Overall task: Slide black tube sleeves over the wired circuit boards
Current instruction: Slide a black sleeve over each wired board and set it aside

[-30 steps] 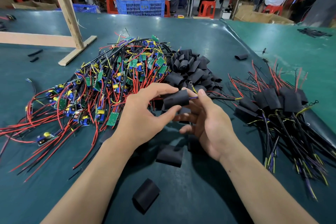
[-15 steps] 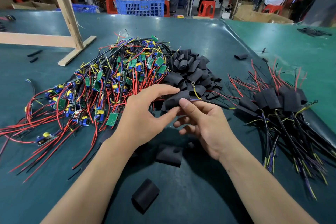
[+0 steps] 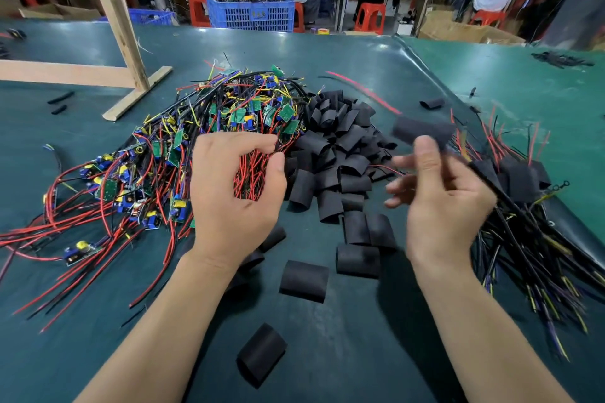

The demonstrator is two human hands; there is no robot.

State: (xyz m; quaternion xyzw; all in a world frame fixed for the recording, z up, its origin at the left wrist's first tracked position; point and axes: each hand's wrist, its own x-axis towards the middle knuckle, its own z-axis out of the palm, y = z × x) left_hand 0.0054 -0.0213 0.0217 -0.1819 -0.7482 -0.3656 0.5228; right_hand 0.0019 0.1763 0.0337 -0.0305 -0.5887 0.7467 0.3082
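Head view, nearest to us: a loose black sleeve (image 3: 261,353) lies flat on the green table (image 3: 360,353), its long axis running toward upper right. Beyond it our left hand (image 3: 234,196) hangs over the red wires, fingers curled, thumb apart; we cannot tell whether they grip any. Our right hand (image 3: 442,203) is blurred, fingers spread; its thumb seems to touch the sleeved board (image 3: 422,132), whose long axis lies roughly left to right. Farther off sit the pile of wired circuit boards (image 3: 229,114) and the heap of sleeves (image 3: 337,147).
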